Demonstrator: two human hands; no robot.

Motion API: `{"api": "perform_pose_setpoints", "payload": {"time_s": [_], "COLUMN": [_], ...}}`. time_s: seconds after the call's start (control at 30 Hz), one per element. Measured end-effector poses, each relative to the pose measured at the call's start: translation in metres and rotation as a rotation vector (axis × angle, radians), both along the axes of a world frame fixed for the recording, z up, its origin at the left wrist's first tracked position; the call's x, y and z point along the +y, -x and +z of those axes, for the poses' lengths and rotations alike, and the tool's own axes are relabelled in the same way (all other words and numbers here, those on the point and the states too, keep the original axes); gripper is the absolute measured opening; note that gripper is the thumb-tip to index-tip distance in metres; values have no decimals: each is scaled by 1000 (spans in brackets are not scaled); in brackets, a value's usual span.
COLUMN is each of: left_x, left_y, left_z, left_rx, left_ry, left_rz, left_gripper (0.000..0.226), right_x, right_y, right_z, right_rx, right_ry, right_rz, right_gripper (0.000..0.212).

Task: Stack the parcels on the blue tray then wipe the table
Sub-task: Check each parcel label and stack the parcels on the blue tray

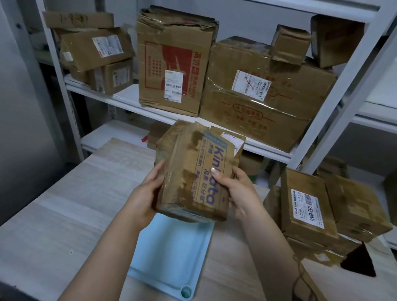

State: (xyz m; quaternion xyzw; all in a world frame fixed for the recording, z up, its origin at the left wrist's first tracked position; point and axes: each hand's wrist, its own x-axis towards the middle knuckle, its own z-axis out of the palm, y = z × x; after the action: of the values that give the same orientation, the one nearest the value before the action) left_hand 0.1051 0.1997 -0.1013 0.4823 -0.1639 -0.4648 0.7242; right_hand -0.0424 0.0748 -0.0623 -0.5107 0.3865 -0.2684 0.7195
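I hold a worn brown cardboard parcel (195, 173) with blue lettering in the air above the far end of the light blue tray (171, 257). My left hand (145, 194) grips its left side and my right hand (237, 192) grips its right side, thumb on top. The tray lies flat on the pale wooden table (55, 206) with nothing on it. A pile of several other brown parcels (312, 211) rests on the table's right side.
White metal shelving (132, 104) behind the table carries many cardboard boxes (260, 92). More boxes sit on shelves at the right. A dark triangular object (358, 262) lies by the parcel pile. A grey wall runs along the left.
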Motion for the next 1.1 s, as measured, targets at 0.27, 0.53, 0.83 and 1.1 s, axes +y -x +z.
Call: {"api": "perform_pose_setpoints", "payload": {"time_s": [0.27,0.53,0.83,1.1], "left_x": [1,0,0,-3], "left_y": [-13,-22,-30,-30], "left_z": [18,4,4,8], "left_rx": [-299,-224,-21,182], "left_ry": [-180,-42,3,70], "left_rz": [-165,-229,-125,-56], "left_gripper": [70,63,31,28], "right_x": [8,9,6,6], "right_y": [-17,-22,-34,-46], "right_z": [2,5,5,11], "right_rx": [29,70,19,17], "right_ry": [40,81,110,34], "right_rz": [-8,4,-35,89], "right_gripper": [59,45,46,106]}}
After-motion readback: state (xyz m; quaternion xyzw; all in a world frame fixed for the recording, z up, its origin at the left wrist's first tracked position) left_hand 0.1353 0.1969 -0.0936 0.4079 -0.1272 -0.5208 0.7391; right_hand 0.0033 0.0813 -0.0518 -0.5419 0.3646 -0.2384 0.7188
